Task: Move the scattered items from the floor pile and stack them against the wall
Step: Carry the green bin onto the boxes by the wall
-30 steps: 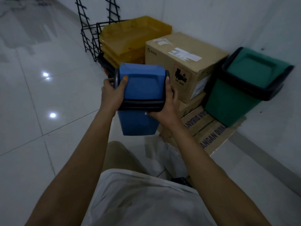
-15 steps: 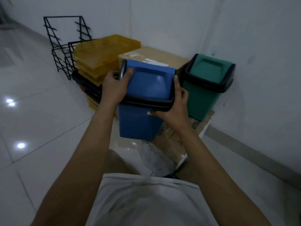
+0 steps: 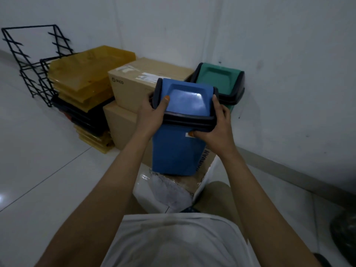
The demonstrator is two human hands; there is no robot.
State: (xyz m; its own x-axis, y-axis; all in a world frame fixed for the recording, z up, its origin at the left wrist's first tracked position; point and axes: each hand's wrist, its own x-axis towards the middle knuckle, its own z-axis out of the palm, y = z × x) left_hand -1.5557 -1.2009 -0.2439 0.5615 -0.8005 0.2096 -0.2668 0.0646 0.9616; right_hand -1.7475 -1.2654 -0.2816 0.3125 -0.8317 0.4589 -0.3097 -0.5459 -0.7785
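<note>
Both hands, left (image 3: 152,116) and right (image 3: 215,130), grip the blue plastic swing-lid bin (image 3: 181,132) by its black rim, beside the green plastic bin (image 3: 219,79) at the wall

A dim corner of an office storeroom or back hallway. Glossy white floor tiles (image 3: 44,151) meet a bare, scuffed white wall (image 3: 289,74) with a grey skirting strip (image 3: 279,166). Office clutter is stacked along it: yellow plastic document trays (image 3: 84,74), a black wire filing rack (image 3: 28,60), 2 taped cardboard shipping boxes (image 3: 138,81), and small swing-lid bins, 1 green (image 3: 221,79), 1 blue (image 3: 179,151).
</note>
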